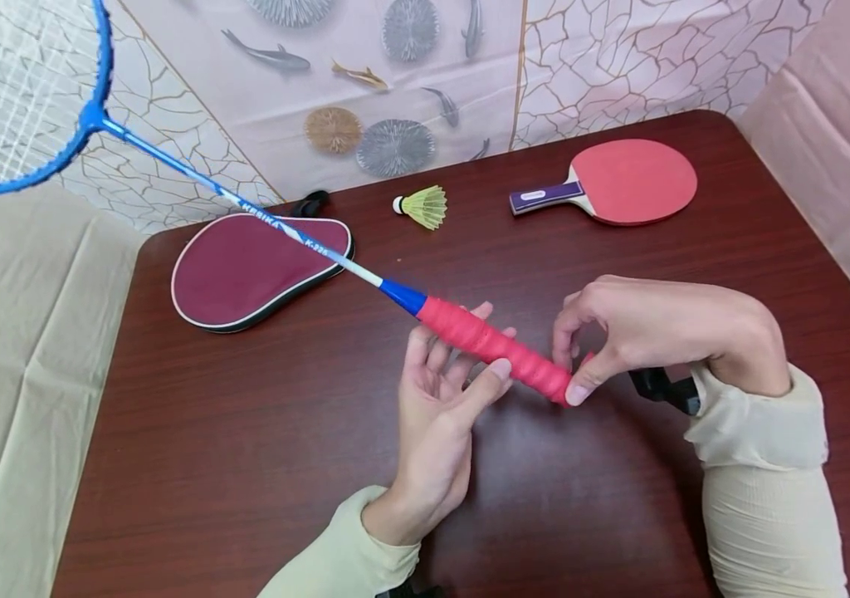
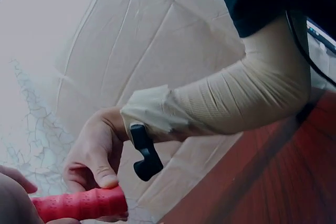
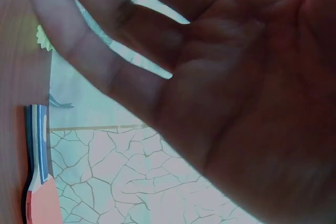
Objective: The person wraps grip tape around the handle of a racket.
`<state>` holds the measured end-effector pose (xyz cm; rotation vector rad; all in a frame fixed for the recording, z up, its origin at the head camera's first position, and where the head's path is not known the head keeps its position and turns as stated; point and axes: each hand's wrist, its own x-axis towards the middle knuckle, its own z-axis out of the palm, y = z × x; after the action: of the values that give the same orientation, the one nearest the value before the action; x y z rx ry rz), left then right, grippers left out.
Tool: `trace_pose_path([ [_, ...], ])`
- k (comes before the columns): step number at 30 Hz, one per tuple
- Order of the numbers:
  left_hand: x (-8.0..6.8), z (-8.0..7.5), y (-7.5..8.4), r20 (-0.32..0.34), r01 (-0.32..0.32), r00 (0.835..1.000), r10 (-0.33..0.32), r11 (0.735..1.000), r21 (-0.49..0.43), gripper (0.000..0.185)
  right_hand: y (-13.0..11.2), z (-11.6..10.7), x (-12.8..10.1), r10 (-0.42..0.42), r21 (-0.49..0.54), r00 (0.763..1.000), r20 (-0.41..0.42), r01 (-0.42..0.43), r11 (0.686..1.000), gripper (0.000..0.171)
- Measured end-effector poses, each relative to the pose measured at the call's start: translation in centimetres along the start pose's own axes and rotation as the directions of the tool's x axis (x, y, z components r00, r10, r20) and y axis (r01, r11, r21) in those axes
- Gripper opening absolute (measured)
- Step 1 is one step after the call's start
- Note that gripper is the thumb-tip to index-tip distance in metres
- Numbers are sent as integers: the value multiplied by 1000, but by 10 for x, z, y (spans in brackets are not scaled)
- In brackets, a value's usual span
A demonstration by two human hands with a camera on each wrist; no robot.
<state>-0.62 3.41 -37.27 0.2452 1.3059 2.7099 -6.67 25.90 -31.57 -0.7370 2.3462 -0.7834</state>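
Note:
A blue badminton racket (image 1: 354, 267) slants across the head view, its strung head at the upper left, partly cut off by the frame. Its red wrapped grip (image 1: 470, 330) lies over my left hand (image 1: 436, 440), with the thumb on the near side and fingers behind. At the butt end my right hand (image 1: 649, 328) pinches the grip between thumb and fingers. The left wrist view also has the right hand (image 2: 94, 156) at the end of the red grip (image 2: 84, 204). Palm and fingers of the right hand (image 3: 220, 77) fill most of the right wrist view, hiding the grip.
On the dark wooden table (image 1: 246, 465) a maroon paddle case (image 1: 246, 270) lies behind the racket shaft. A yellow shuttlecock (image 1: 425, 208) sits near the back edge. To its right is a red table tennis paddle (image 1: 634, 181). Patterned cloth (image 1: 619, 66) hangs behind.

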Motion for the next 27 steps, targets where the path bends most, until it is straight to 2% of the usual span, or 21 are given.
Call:
trace_pose_path([
  [5,-1,0,-4,-28,11,1000,-10,1000,28,53,-3,1,3,99,1,994,47,-99,995,26],
  [8,-1,-1,-6,-36,17,999,-16,999,28,49,-2,2,5,120,5,991,63,-121,993,26],
  [16,1,-2,-10,-46,21,999,-22,1000,-15,49,4,0,5,64,-7,995,72,-64,998,27],
  [23,4,-4,-12,-55,29,998,-32,998,-51,48,3,-2,0,151,29,987,61,-153,988,25],
  [27,5,-4,-12,-84,18,996,-23,998,-54,48,5,-2,0,77,7,997,22,-77,997,28],
])
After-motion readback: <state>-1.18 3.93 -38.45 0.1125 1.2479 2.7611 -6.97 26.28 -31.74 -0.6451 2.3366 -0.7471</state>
